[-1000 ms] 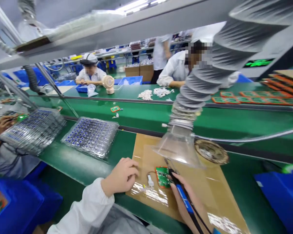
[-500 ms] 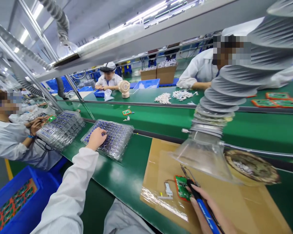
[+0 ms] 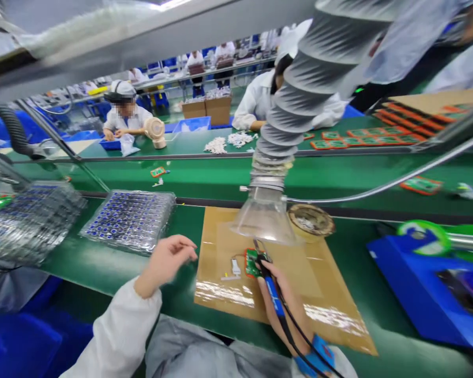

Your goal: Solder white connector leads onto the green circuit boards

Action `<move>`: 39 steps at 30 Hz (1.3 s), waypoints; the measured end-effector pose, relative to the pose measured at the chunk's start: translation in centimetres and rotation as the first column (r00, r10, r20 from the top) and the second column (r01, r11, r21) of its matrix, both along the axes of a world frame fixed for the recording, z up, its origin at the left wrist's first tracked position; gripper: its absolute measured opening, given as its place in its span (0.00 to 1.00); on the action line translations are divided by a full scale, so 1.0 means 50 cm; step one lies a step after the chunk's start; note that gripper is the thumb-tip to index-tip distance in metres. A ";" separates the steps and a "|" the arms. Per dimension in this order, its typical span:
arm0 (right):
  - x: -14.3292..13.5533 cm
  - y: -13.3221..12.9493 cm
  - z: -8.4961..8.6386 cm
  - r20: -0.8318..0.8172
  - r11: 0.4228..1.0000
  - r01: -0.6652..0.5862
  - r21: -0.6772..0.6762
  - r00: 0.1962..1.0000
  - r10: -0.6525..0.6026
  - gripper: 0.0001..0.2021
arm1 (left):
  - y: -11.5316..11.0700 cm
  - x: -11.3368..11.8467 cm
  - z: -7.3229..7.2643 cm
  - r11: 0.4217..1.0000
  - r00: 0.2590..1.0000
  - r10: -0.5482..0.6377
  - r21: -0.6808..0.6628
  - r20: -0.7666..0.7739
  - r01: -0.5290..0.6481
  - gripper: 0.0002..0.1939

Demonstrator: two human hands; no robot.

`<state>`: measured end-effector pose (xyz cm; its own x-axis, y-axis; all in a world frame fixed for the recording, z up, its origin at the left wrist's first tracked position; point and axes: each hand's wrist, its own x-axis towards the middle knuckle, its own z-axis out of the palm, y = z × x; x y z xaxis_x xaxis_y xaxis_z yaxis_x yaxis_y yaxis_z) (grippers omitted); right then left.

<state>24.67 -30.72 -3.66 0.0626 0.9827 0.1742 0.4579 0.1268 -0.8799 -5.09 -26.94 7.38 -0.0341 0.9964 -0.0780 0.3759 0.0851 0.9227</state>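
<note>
Board: I see a small rectangular green circuit board with an orange edge (image 3: 250, 261) lying on a glossy brown covering sheet (image 3: 323, 273), just in front of the hood.
Lead and plug: A thin dark lead runs from the board's left side towards a white plastic connector (image 3: 235, 266); a slim white strip with a yellow tip (image 3: 230, 277) lies just below.
Right hand: My right hand (image 3: 297, 312) pinches a blue-and-black pen-shaped tool (image 3: 274, 299), fingers closed round its grip beside the board's right edge.
Tips: The tool's two slender metal ends point past the board's far edge; whether they touch anything I cannot tell.
Left hand: My left hand (image 3: 163, 265) is above the bench, left of the sheet, fingers curled together; I cannot tell whether they pinch anything.
Handling: I judge the slick sheet lets the board slide, so a light, steady grip with the cables slack suits it; a tug on the lead could turn the board.
Hood: Clear, flared, smooth plastic (image 3: 262, 215) under a grey pleated hose (image 3: 284, 121).
Dish: Round, with a rough, crusted brown rim (image 3: 328, 227), right of the hood.
Tray: Shiny, clear, thin plastic, gridded with blue and dark pieces (image 3: 126, 215).
Bench: Smooth green surface (image 3: 181, 307).
</note>
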 end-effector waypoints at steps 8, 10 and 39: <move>-0.024 -0.025 0.052 -0.267 0.989 0.125 0.079 0.958 -0.100 0.16 | -0.019 0.201 -0.080 0.955 0.968 -0.165 -0.214 0.190 0.205 0.07; -0.039 -0.024 0.073 -0.371 0.993 0.116 0.009 0.923 -0.104 0.15 | -0.022 0.213 -0.077 0.937 0.959 -0.189 -0.253 0.211 0.241 0.08; 0.014 0.010 0.033 -0.250 0.978 0.206 0.019 0.948 -0.195 0.16 | 0.111 0.263 -0.092 0.890 0.772 -0.455 -0.189 -0.443 0.415 0.08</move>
